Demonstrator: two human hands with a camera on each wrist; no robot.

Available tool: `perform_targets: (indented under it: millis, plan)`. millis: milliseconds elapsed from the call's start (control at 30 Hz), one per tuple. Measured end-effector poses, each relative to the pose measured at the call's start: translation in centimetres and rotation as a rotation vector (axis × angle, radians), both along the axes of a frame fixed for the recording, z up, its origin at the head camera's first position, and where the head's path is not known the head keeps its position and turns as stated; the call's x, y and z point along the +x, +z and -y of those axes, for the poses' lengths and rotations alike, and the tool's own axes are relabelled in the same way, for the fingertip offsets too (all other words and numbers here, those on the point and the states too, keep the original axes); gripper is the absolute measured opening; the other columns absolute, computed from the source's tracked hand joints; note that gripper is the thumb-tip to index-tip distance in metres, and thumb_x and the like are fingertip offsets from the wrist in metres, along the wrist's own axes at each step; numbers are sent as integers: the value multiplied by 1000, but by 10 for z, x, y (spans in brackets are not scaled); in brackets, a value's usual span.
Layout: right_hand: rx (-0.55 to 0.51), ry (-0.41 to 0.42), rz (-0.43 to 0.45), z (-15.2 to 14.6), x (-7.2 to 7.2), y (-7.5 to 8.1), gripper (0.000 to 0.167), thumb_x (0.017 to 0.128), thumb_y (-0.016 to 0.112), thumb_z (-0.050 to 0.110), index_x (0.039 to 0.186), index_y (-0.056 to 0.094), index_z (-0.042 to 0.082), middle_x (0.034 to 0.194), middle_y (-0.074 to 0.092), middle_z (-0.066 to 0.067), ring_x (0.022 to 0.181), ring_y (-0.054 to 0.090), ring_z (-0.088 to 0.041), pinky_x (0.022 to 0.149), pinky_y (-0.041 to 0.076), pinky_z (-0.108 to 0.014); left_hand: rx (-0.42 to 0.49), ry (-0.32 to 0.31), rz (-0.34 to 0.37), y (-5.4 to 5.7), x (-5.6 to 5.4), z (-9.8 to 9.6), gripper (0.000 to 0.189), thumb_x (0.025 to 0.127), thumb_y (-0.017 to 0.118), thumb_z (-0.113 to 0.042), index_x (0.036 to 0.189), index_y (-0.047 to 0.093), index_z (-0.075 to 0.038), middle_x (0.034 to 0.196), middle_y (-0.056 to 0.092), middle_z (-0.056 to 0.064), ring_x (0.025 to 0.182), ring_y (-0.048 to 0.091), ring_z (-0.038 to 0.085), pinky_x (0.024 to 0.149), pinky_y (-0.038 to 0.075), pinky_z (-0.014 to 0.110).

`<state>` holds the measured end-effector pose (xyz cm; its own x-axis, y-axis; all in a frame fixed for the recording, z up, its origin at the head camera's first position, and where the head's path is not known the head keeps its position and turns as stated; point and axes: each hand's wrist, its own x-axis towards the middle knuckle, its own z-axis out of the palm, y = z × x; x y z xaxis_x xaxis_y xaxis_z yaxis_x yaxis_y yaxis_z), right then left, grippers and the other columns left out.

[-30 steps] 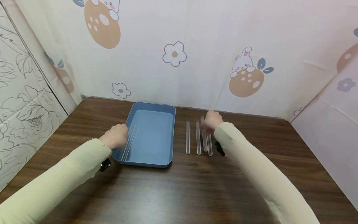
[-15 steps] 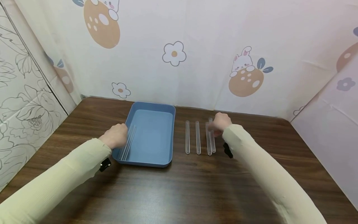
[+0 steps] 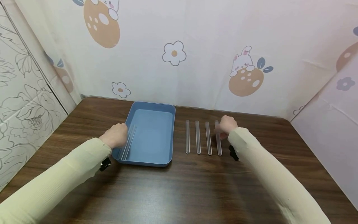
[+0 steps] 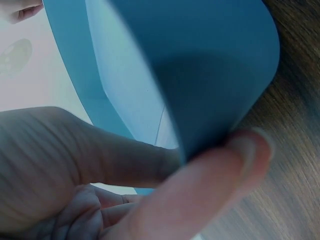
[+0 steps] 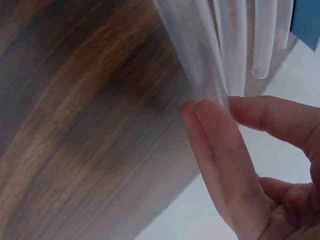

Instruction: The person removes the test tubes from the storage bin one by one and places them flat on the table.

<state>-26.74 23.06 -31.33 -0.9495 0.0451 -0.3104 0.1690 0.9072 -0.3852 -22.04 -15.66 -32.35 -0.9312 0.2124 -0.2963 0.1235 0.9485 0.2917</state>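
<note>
My left hand (image 3: pixel 116 136) pinches the left wall of a blue rectangular tray (image 3: pixel 152 140), thumb on one side and fingers on the other in the left wrist view. Inside the tray, along that wall, lie clear test tubes (image 3: pixel 130 144), partly covered by the hand. To the tray's right, my right hand (image 3: pixel 227 126) pinches a clear test tube (image 5: pixel 200 55) near its upper end, between thumb and fingers. This tube is rightmost in a row, roughly parallel to three others: a left one (image 3: pixel 187 138), a middle one (image 3: pixel 198 138) and a nearer one (image 3: pixel 208 140).
Everything sits on a dark brown wooden table (image 3: pixel 167 193). A pale patterned curtain (image 3: pixel 201 77) hangs close behind the table's back edge and continues at the right. A white floral panel (image 3: pixel 30 118) stands at the left.
My right hand has moved right with its test tube, across the neighbouring tube to the row's right end, and the tube now lies nearly parallel to the others. My left hand and the tray have stayed put.
</note>
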Motion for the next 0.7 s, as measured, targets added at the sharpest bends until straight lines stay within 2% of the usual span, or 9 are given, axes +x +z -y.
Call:
perform_targets:
  millis: [133,233,433,700]
  plan:
    - [-7,-17,8,-2,0,-2,33,82,64,10,103,60,-16,73,69,-20,57,69,-22,53,54,-29,3,-5,-3,0,0,1,39,87,44,9,123,42,24,89,50,22,56,45,19,44,35,24]
    - [-10,-31,17,-4,0,-4,30,83,62,10,100,61,-15,74,69,-20,58,70,-22,53,54,-29,3,-13,-4,0,0,0,40,87,44,9,124,42,24,95,51,25,58,46,20,45,36,24]
    - [-16,-47,31,-8,-2,-6,28,84,61,11,97,62,-14,75,69,-20,58,69,-21,53,53,-29,9,-4,-5,1,1,0,38,87,44,8,121,43,24,87,50,21,59,46,20,46,36,24]
    - [21,-60,35,-9,-4,-12,25,83,61,11,94,64,-11,75,68,-20,55,68,-19,53,54,-28,6,-1,-3,1,1,-1,41,87,43,9,125,40,25,92,51,24,58,46,20,45,36,24]
